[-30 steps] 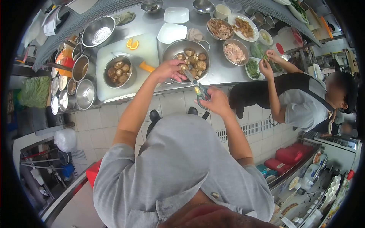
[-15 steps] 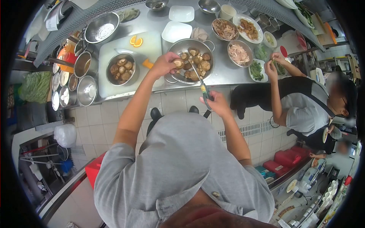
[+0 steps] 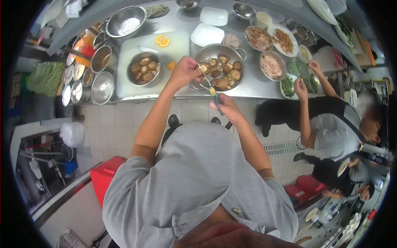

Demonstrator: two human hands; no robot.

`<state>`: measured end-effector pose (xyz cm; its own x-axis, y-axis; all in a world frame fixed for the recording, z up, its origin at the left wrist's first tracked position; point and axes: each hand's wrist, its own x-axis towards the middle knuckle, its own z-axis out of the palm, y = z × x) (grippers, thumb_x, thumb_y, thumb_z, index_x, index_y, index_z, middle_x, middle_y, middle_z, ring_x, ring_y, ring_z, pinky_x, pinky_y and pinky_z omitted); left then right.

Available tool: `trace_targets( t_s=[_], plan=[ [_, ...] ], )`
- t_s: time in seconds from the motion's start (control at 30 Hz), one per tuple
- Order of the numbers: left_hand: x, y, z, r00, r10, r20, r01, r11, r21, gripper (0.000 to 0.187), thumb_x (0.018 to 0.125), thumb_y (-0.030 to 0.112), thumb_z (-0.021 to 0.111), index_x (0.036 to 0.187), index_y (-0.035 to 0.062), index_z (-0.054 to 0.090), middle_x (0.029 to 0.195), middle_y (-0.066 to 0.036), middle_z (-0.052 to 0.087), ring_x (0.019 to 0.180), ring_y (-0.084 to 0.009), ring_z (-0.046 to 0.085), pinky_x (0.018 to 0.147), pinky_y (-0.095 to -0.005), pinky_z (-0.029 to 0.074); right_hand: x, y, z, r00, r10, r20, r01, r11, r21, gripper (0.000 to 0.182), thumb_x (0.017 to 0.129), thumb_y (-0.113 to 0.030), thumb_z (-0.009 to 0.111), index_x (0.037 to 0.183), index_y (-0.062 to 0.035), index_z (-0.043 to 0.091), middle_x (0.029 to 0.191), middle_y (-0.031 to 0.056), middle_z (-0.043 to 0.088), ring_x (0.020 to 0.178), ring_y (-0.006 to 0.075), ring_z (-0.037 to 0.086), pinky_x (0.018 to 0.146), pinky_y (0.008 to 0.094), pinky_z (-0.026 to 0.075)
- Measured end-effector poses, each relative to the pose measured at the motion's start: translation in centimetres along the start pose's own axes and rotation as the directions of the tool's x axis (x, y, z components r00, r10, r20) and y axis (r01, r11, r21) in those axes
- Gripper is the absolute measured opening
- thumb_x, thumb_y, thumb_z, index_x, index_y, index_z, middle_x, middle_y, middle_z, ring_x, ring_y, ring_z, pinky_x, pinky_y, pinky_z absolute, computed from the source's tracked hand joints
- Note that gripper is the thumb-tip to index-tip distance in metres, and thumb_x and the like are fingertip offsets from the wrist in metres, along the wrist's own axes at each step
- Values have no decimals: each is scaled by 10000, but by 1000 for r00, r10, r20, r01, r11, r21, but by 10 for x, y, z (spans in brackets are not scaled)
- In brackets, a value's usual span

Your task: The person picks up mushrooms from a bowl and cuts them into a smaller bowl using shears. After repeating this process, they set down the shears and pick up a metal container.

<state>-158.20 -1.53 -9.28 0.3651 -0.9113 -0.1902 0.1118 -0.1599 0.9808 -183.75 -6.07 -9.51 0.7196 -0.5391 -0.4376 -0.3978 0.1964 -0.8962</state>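
My left hand pinches a brown-capped mushroom over the near left side of a two-handled metal colander-like bowl. Several more mushrooms lie in that bowl. In my right hand are scissors with green and yellow handles, held in front of the counter edge. Their thin blades point up and left, the tips right at the mushroom in my left fingers. Left of my left hand, a second metal bowl full of mushrooms sits on a white cutting board.
Orange halves and a knife lie on the board. Bowls of shredded meat and a dish of greens stand to the right, where a co-worker handles greens. Metal pots line the left.
The view has shifted, so the counter appears further right. The scissors' blades have moved from over the bowl's mushrooms to the mushroom in my left hand. Both hands keep their holds.
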Motion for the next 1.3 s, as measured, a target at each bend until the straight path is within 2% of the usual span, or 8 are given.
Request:
trace_targets(
  t_s=[0.23,0.43,0.7,0.83,0.93,1.0,1.13,1.3],
  plan=[
    [-48,13,-75,984,18,-179,-45,988,-148,257,916,17,710,1044,21,487,989,-148,682,840,-263,754,664,-316,621,43,-37,62,979,25,204,-47,993,104,482,785,-515,831,858,-71,658,674,-39,516,582,76,450,516,259,335],
    [-75,4,-134,956,-12,-294,-36,987,-157,221,926,15,700,1029,34,506,972,-133,682,831,-259,753,653,-313,619,66,-73,101,949,94,300,-90,996,-27,493,765,-514,858,776,-68,647,644,-46,502,566,63,426,495,263,299],
    [-87,-8,-176,924,-70,-375,-23,971,-237,239,915,64,732,1027,10,527,930,-115,666,728,-216,731,580,-286,585,93,-69,123,943,153,295,-153,988,-23,444,750,-444,903,672,-111,619,591,-68,473,511,46,384,456,235,266],
    [-86,-5,-182,886,-75,-457,98,995,26,329,880,114,781,1073,-2,541,929,-123,669,671,-166,706,514,-258,545,93,-66,127,939,207,276,-211,977,-13,462,755,-467,893,681,-108,611,596,-63,480,521,45,415,454,225,292],
    [-81,-15,-190,859,180,-480,92,867,490,366,852,170,811,1090,-3,593,957,-137,692,734,-196,722,582,-309,569,84,-64,118,924,231,304,-255,966,43,400,841,-433,827,786,-92,626,679,-42,543,548,50,444,464,223,285],
    [-78,-7,-189,832,439,-339,0,612,791,378,792,232,832,1039,0,666,954,-141,712,881,-270,725,713,-377,576,73,-58,102,930,216,298,-251,964,84,374,884,-418,793,844,-82,633,732,-30,573,563,56,455,473,224,281],
    [-70,46,-149,843,421,-335,138,434,891,311,856,288,762,1076,76,703,1021,-124,701,926,-318,687,802,-421,545,49,-39,67,965,114,237,-156,974,165,378,872,-414,801,851,-81,624,730,-35,544,575,61,465,480,226,289],
    [7,54,-48,941,337,21,-198,501,842,355,883,290,726,1142,57,654,1093,-172,708,1021,-355,677,869,-463,535,-3,-13,18,996,90,5,-85,923,374,351,864,-370,825,800,-94,617,693,-50,535,558,48,462,462,219,277]
  ],
)
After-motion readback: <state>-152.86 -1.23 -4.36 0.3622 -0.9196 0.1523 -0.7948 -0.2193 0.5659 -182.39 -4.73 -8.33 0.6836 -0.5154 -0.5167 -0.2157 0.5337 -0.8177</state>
